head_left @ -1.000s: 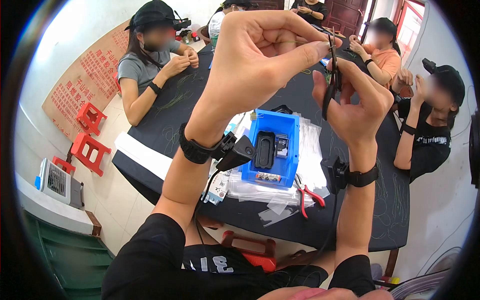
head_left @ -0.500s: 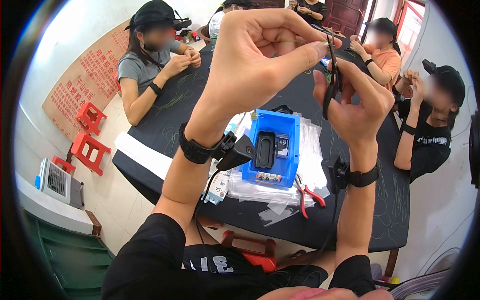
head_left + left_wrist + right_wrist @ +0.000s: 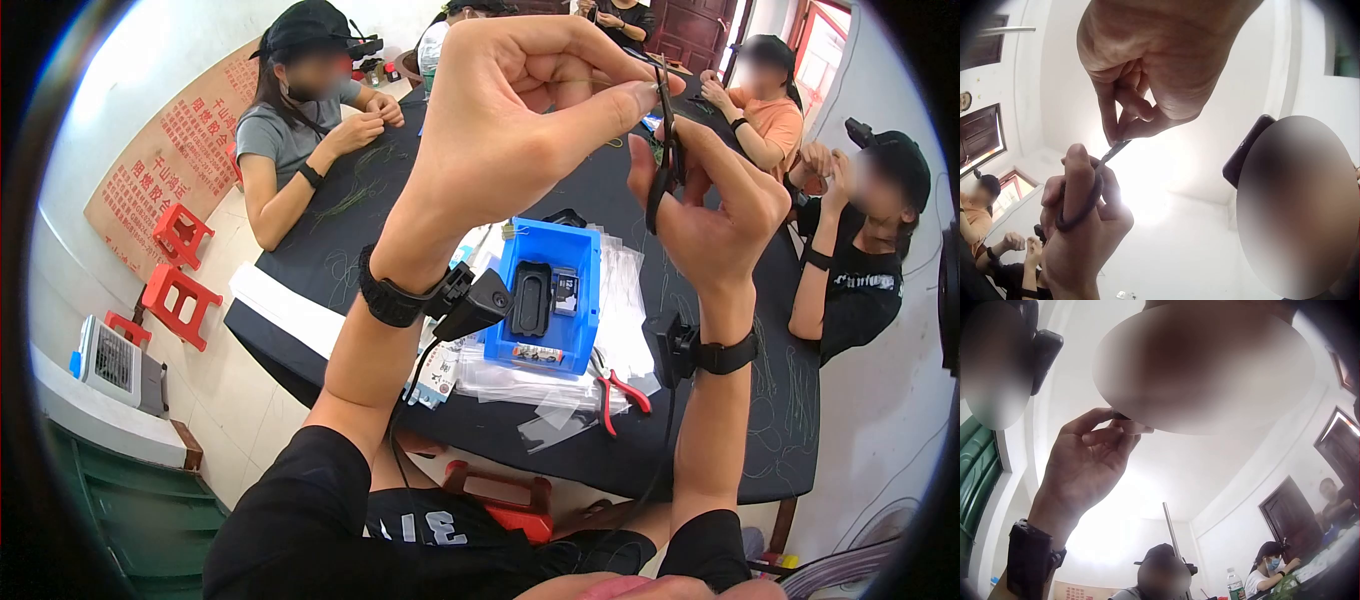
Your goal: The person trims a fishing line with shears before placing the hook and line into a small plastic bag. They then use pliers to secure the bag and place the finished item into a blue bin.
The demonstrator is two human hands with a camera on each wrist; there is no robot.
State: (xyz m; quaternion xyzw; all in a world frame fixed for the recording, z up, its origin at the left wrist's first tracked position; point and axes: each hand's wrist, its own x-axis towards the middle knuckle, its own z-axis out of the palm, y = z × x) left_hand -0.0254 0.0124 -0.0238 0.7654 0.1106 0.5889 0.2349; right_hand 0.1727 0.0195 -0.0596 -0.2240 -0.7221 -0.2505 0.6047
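Observation:
Both my hands are raised high above the black table. Thumb and fingertips of my left hand point(image 3: 520, 130) pinch a thin green cord point(image 3: 578, 83), of which only a short stretch shows. My right hand point(image 3: 725, 215) grips a pair of dark scissors point(image 3: 661, 185), thumb and fingers at the handle loops. The blades point up and lie right at the left fingertips. From the left wrist view, a scissor handle loop point(image 3: 1080, 209) circles the right thumb, and the blades meet the left fingertips. A blurred patch hides the right hand in the right wrist view.
Below my hands a blue bin point(image 3: 592, 300) holds a black case and small boxes, on clear plastic bags point(image 3: 630, 310). Red-handled pliers point(image 3: 627, 392) lie beside it. Loose green cords point(image 3: 345, 200) are spread over the table point(image 3: 400, 185). Several people sit around it.
My hands and the scissors stay almost still. The person at the right has brought their hands closer together.

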